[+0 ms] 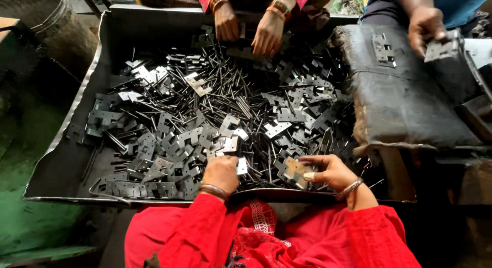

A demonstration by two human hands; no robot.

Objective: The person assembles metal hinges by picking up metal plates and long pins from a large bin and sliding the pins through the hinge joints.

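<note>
The small flat grey steel hinge leaf (296, 170), cut with square knuckle notches along one edge, sits pinched in the right hand (328, 171) at the near right of the heap, thumb above and fingers (310, 175) curled below it, so the fingers are grasping the plate by its plain edges. It looks thin, stiff and light, with stamped edges that may be sharp and a bare, possibly oily face that could slide; a hold across the flat faces away from the notches seems the safest grip. The left hand (221, 173), just to the left, is closed round another pale hinge leaf (241, 166) that sticks out beside the knuckles, and seemingly a thin steel pin too, though I cannot tell that for sure. Both hands rest at the near rim of a wide shallow dark sheet-metal tray (61, 165), which holds a loose heap of matching hinge leaves (169, 145) tangled with long thin steel pins (241, 93); the pins will roll and slip, and the leaves snag on one another by their notches. At the far side, a second person's two hands (248, 27) dip into the same heap. To the far right, a third person's hand (428, 24) holds a hinge plate over a worn black padded block (405, 104), on which one more leaf lies.
</note>
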